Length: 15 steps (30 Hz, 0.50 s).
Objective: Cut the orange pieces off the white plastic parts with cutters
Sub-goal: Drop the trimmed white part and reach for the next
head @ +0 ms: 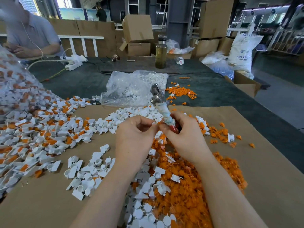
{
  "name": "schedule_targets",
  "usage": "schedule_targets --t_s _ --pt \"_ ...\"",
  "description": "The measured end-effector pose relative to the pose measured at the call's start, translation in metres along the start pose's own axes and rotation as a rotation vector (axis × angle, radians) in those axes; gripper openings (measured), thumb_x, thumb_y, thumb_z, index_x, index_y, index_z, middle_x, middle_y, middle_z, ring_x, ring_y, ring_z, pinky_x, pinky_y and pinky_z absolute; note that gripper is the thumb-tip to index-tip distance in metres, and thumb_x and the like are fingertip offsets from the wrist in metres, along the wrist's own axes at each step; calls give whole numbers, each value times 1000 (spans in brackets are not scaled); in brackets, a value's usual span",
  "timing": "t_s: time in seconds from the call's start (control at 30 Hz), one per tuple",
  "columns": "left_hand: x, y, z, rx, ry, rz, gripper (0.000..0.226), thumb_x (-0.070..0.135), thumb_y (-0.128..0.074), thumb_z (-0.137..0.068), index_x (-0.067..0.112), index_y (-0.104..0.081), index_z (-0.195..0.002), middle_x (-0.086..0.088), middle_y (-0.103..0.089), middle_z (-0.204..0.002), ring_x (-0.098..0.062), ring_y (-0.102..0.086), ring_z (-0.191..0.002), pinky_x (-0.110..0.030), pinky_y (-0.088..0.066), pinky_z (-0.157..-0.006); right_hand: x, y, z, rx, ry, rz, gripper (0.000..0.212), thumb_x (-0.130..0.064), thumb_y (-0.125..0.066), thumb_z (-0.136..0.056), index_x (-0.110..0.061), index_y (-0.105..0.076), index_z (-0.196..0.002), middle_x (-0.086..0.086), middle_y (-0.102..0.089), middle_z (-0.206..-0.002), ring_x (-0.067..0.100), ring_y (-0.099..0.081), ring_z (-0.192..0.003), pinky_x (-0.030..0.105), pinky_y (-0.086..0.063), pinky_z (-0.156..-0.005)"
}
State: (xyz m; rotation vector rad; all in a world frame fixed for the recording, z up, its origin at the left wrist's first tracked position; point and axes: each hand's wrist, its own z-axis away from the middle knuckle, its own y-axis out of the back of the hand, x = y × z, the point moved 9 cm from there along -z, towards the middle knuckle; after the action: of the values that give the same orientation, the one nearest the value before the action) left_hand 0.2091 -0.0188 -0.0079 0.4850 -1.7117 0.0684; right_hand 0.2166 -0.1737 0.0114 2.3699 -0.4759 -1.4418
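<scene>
Uncut parts lay heaped at left on the cardboard, trimmed orange bits piled near right. The right hand gripped the cutters, blades pointing far and up, off the work. The left hand pinched a small white part at its fingertips, touching the right thumb. Best bring the blades down to the joint and cut flush.

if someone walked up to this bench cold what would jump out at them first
Probably the orange pieces, heaped on the cardboard sheet under the right forearm, next to the mixed white and orange parts spilling across the left side. Then the two hands at centre: the right hand grips cutters with tape-wrapped handles pointing up and away, while the left hand pinches a small white part beside them.
</scene>
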Motion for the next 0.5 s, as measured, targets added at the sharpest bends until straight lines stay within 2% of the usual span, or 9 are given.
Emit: schedule_targets --t_s 0.1,0.2,0.37,0.5 --pt "0 0 0 -6 4 -19 11 23 -79 -81 27 -72 -73 13 -71 -65 -3 -66 -62 -14 -51 -55 1 -1 0 0 -2 36 10 -23 -68 -90 -18 -64 -99 -14 -58 -71 2 -53 -59 13 -40 -54" --pt "0 0 0 -16 -2 -25 11 23 -79 -81 26 -72 -73 12 -70 -65 -4 -65 -62 -13 -49 -53 1 -1 0 -8 -5 35 14 -22 -68 -90 -16 -65 -102 -14 -61 -77 -2 -56 -66 12 -42 -59" --pt "1 0 -1 -31 -11 -54 10 23 -77 -83 27 -73 -75 12 -70 -65 -2 -65 -64 -9 -47 -53 -1 -2 0 -8 18 53 12 -19 -70 -89 -16 -65 -99 -17 -57 -73 -6 -56 -67 9 -41 -58" --pt "-1 -1 -1 -39 -8 -66 12 20 -77 -83 27 -72 -74 12 -70 -66 -2 -65 -64 -11 -49 -54 -1 -1 0 4 43 107 12 -20 -71 -88 -18 -63 -96 -17 -54 -68 -4 -54 -63 11 -40 -55"
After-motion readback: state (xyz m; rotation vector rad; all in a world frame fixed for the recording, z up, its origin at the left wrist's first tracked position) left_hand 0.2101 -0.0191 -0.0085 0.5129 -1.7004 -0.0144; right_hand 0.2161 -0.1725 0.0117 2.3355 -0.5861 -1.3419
